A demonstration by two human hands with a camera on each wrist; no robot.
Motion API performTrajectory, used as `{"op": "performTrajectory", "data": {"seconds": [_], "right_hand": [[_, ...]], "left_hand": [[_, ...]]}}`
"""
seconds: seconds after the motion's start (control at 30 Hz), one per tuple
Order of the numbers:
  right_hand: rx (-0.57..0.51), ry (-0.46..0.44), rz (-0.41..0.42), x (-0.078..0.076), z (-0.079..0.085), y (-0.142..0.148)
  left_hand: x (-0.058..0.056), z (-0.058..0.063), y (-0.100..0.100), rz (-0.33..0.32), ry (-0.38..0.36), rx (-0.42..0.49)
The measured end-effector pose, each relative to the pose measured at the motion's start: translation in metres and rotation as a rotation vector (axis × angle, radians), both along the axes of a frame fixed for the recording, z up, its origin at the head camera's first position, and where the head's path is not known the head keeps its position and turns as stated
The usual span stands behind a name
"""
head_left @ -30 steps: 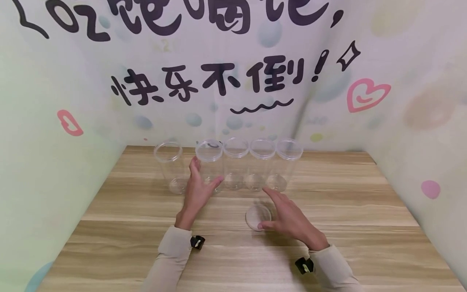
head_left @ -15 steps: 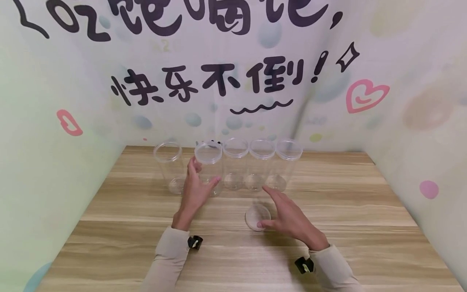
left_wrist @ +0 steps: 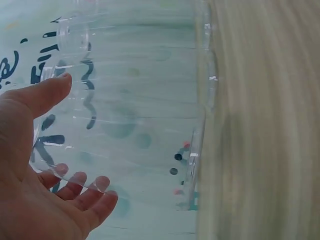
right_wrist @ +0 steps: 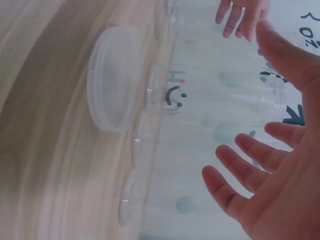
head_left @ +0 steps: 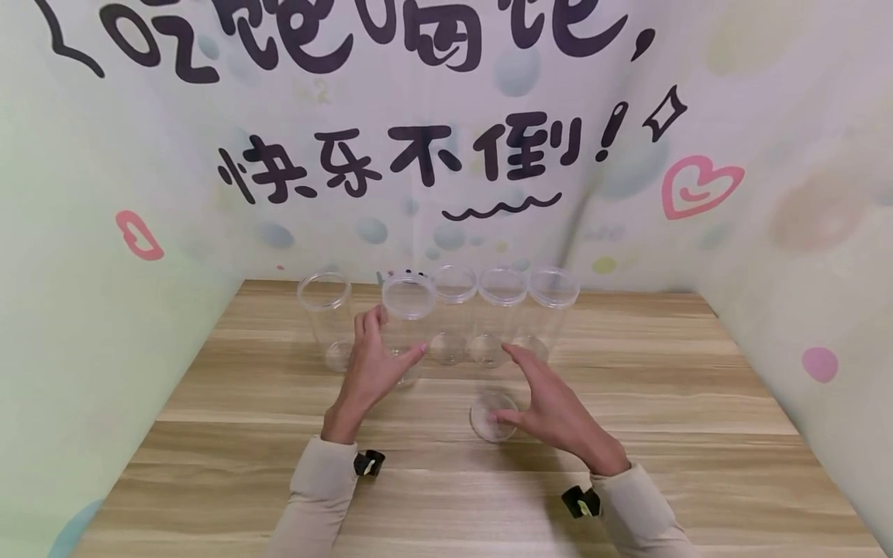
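My left hand point(head_left: 368, 363) grips a tall clear plastic jar point(head_left: 410, 329), fingers around its far-left side and thumb on the near right. In the left wrist view, the fingertips show against the transparent wall of this jar point(left_wrist: 135, 125). It stands upright, slightly nearer to me than the others. My right hand point(head_left: 558, 411) hovers over a round translucent lid point(head_left: 488, 431), thumb and fingers spread apart. The right wrist view shows the same lid point(right_wrist: 117, 80) lying flat on the table, with a gap between it and the hand.
Three similar jars stand close together to the right of the held one, among them a middle jar point(head_left: 501, 318). Another jar point(head_left: 326, 322) stands apart at the left. Behind the wooden table point(head_left: 446, 496) hangs a printed cloth point(head_left: 432, 232) with black lettering.
The held jar has moved a little toward me and slightly right with my left hand. My right hand has stayed nearly in place over the lid, which has not moved.
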State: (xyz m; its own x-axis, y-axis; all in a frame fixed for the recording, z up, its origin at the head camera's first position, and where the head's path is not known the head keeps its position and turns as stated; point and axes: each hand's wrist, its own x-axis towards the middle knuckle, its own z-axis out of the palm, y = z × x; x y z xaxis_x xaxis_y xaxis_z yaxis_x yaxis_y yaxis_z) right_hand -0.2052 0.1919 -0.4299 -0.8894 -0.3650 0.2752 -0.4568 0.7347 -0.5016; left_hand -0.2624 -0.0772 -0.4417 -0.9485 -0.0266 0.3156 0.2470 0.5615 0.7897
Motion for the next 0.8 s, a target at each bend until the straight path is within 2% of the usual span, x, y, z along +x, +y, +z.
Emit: {"op": "performTrajectory", "data": {"seconds": [0.1,0.2,0.4,0.5,0.6,0.8], "right_hand": [[-0.038,0.014,0.01,-0.001,0.004,-0.001],[-0.095,0.033,0.026,-0.002,0.007,-0.002],[-0.217,0.09,0.05,-0.007,0.015,-0.005],[-0.281,0.095,0.057,-0.007,0.02,-0.008],[-0.36,0.073,0.075,-0.002,0.03,-0.012],[-0.508,-0.019,0.1,0.008,0.054,-0.025]], "left_hand": [[0.004,0.006,0.001,-0.024,0.032,0.001],[0.008,0.012,0.004,-0.065,0.1,-0.012],[0.014,0.021,0.012,-0.134,0.258,-0.135],[0.015,0.024,0.015,-0.164,0.311,-0.214],[0.018,0.025,0.019,-0.198,0.329,-0.286],[0.023,0.026,0.028,-0.229,0.31,-0.396]]}}
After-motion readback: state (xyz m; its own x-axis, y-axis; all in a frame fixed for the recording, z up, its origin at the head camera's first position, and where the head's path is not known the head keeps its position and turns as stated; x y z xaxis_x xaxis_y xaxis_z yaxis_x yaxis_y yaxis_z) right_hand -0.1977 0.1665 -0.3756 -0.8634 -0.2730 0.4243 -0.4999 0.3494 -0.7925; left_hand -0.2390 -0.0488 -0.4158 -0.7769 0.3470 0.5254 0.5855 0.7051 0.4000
